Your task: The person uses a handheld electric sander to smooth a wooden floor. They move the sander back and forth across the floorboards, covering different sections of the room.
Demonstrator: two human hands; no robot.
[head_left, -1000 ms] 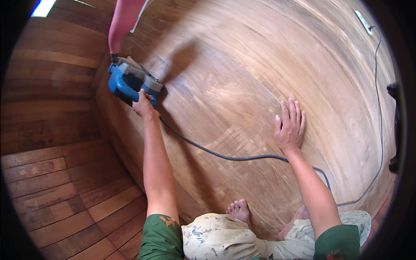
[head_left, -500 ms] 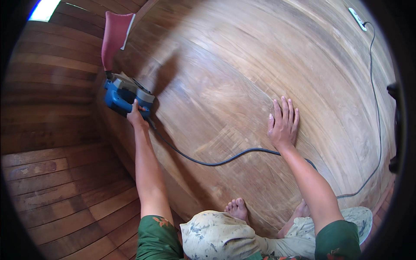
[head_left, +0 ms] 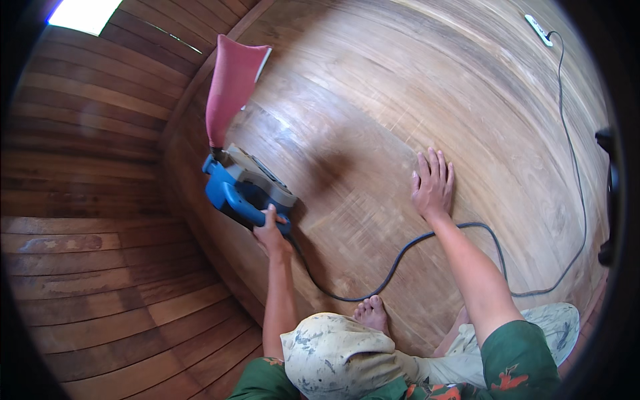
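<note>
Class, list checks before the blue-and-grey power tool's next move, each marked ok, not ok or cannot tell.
1. Left hand holding the blue-and-grey power tool by its handle: ok.
2. Right hand away from it, flat on the brown wooden surface: ok.
3. Pink cloth bag attached: ok.
4. Dark flexible cable well clear of the bare foot: not ok, passing right beside it.
5. Power switched off: cannot tell.

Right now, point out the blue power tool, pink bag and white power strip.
Blue power tool [head_left: 245,173], head view: its grey housing.
Pink bag [head_left: 231,87], head view: middle of its side.
White power strip [head_left: 538,30], head view: middle of its face.
</note>
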